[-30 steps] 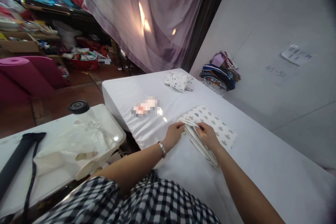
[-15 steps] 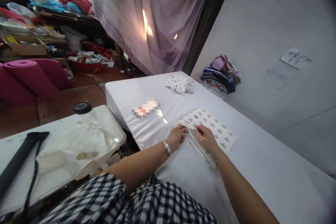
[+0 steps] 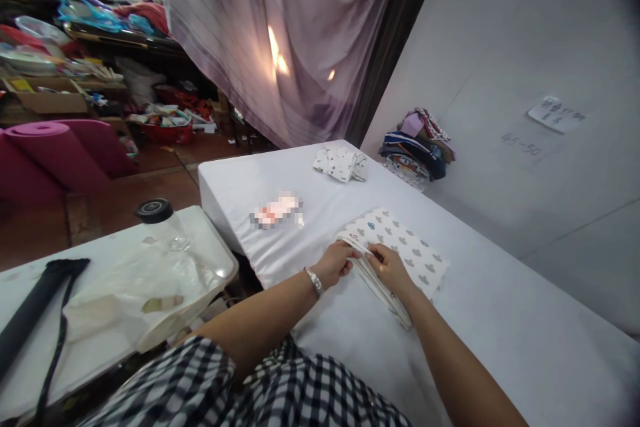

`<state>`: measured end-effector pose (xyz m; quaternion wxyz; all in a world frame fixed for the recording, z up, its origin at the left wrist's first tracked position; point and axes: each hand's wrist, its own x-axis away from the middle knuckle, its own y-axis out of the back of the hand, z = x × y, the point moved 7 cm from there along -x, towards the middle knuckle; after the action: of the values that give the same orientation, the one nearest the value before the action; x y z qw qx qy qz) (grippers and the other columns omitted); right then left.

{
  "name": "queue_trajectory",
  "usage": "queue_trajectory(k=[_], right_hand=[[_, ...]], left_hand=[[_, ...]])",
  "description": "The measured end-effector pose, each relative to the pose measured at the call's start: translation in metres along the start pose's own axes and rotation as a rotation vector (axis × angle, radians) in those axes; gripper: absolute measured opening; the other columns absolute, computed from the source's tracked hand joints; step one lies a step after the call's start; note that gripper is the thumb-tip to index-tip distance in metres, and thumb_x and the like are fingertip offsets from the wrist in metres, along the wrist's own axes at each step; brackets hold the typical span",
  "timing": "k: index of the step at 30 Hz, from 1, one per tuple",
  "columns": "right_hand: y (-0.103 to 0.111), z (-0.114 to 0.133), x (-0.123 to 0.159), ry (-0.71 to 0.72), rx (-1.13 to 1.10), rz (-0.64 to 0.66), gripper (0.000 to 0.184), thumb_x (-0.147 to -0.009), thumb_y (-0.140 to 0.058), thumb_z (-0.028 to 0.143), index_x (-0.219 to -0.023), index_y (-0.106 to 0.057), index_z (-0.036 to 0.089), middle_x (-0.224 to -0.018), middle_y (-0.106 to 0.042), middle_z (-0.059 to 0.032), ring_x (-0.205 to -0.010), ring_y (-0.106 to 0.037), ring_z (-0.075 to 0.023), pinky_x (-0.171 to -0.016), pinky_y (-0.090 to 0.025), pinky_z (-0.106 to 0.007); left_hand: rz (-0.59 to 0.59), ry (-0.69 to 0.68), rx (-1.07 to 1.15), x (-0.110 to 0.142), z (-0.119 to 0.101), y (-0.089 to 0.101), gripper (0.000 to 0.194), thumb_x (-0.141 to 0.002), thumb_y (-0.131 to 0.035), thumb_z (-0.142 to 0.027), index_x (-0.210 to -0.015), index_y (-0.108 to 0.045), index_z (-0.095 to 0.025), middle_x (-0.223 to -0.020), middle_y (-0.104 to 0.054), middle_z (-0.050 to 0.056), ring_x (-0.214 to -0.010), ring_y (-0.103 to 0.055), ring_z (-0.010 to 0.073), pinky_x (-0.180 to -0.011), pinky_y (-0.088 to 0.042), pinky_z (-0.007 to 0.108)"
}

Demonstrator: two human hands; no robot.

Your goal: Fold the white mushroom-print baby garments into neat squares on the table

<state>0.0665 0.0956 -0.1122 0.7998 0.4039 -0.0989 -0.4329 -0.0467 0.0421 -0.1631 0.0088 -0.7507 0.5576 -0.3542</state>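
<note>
Pinching the near folded edge, the left hand (image 3: 336, 265) has its fingers drawn together on the folded white cloth (image 3: 410, 241), and from my distant seat I can see a silvery band (image 3: 315, 281) round that wrist. Right beside it, the right hand (image 3: 393, 268) holds the same edge, its thumb and fingers narrowed on the layers. That cloth lies on the white-covered surface (image 3: 505, 307) directly in front of the wearer, grey cloud-like shapes across its top, a few blue and red outlines near the far left corner, and several layers showing along the near side.

Farther up I have a second folded cloth (image 3: 336, 164), white with small dark marks, near the far end. Between it and the left hand sits a pixelated item (image 3: 275, 210); I cannot tell what it is. Off to the left, a white bench (image 3: 30, 273) carries a translucent plastic bag (image 3: 120, 297) and a clear container with a black lid (image 3: 154, 209). By the wall, I've got a stack of folded clothes (image 3: 415, 147).
</note>
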Motion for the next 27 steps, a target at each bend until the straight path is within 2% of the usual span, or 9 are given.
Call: queue_trajectory(k=[5, 9, 15, 18, 20, 22, 24, 27], right_hand=[[0.002, 0.000, -0.001, -0.001, -0.024, -0.017, 0.016, -0.079, -0.048, 0.032, -0.078, -0.060, 0.021, -0.071, -0.059, -0.0001, -0.066, -0.053, -0.0158, -0.061, -0.041, -0.027], [0.000, -0.002, 0.001, -0.002, -0.040, 0.000, 0.017, -0.079, -0.048, 0.032, -0.078, -0.060, 0.021, -0.068, -0.058, 0.0001, -0.063, -0.051, -0.0156, -0.060, -0.041, -0.027], [-0.004, -0.005, -0.001, -0.030, -0.068, 0.083, 0.019, -0.079, -0.048, 0.034, -0.078, -0.061, 0.020, -0.067, -0.059, 0.0007, -0.064, -0.053, -0.0154, -0.060, -0.042, -0.027], [0.010, -0.008, -0.019, -0.060, -0.015, 0.042, 0.023, -0.081, -0.044, 0.036, -0.082, -0.062, 0.020, -0.078, -0.063, -0.0013, -0.073, -0.057, -0.0164, -0.064, -0.045, -0.027], [0.028, -0.018, -0.039, -0.109, 0.129, -0.067, 0.028, -0.083, -0.039, 0.035, -0.091, -0.062, 0.020, -0.094, -0.064, -0.0038, -0.086, -0.058, -0.0171, -0.074, -0.046, -0.028], [0.044, -0.035, -0.061, -0.187, 0.283, -0.139, 0.033, -0.084, -0.035, 0.031, -0.101, -0.061, 0.019, -0.110, -0.061, -0.0071, -0.101, -0.054, -0.0181, -0.087, -0.042, -0.031], [0.052, -0.056, -0.082, -0.260, 0.355, -0.142, 0.037, -0.084, -0.035, 0.028, -0.109, -0.058, 0.016, -0.120, -0.056, -0.0110, -0.113, -0.048, -0.0210, -0.097, -0.035, -0.035], [0.053, -0.088, -0.104, -0.393, 0.404, -0.093, 0.043, -0.085, -0.037, 0.032, -0.119, -0.054, 0.013, -0.126, -0.051, -0.0150, -0.118, -0.044, -0.0263, -0.100, -0.031, -0.040]], left_hand=[[-0.106, 0.016, 0.126, -0.017, 0.005, 0.002, 0.004, -0.074, -0.056, -0.017, -0.076, -0.053, -0.016, -0.056, -0.049, -0.006, -0.033, -0.030, -0.0002, -0.034, -0.020, 0.012], [-0.174, 0.002, 0.215, -0.025, 0.010, 0.005, 0.012, -0.078, -0.054, -0.022, -0.069, -0.048, -0.016, -0.053, -0.045, -0.007, -0.034, -0.030, -0.0002, -0.034, -0.020, 0.012], [-0.130, 0.032, 0.313, -0.020, 0.010, 0.008, 0.021, -0.077, -0.056, -0.018, -0.063, -0.040, -0.016, -0.050, -0.040, -0.008, -0.035, -0.031, -0.0007, -0.034, -0.023, 0.010], [-0.119, 0.030, 0.320, -0.015, 0.009, 0.013, 0.021, -0.077, -0.057, -0.019, -0.064, -0.040, -0.017, -0.049, -0.039, -0.008, -0.035, -0.033, -0.0003, -0.034, -0.022, 0.010], [-0.123, 0.018, 0.311, -0.012, 0.008, 0.017, 0.022, -0.075, -0.060, -0.020, -0.064, -0.040, -0.017, -0.049, -0.039, -0.008, -0.035, -0.033, -0.0003, -0.033, -0.021, 0.010], [-0.129, 0.004, 0.301, -0.011, 0.006, 0.020, 0.023, -0.073, -0.062, -0.020, -0.065, -0.041, -0.017, -0.049, -0.039, -0.009, -0.035, -0.033, -0.0004, -0.034, -0.021, 0.010], [-0.136, -0.005, 0.293, -0.011, 0.005, 0.022, 0.022, -0.072, -0.063, -0.019, -0.065, -0.042, -0.017, -0.049, -0.038, -0.009, -0.035, -0.033, -0.0002, -0.034, -0.021, 0.010], [-0.136, -0.003, 0.295, -0.012, 0.004, 0.023, 0.020, -0.073, -0.060, -0.017, -0.065, -0.042, -0.017, -0.049, -0.038, -0.009, -0.035, -0.032, 0.0000, -0.034, -0.020, 0.010]])
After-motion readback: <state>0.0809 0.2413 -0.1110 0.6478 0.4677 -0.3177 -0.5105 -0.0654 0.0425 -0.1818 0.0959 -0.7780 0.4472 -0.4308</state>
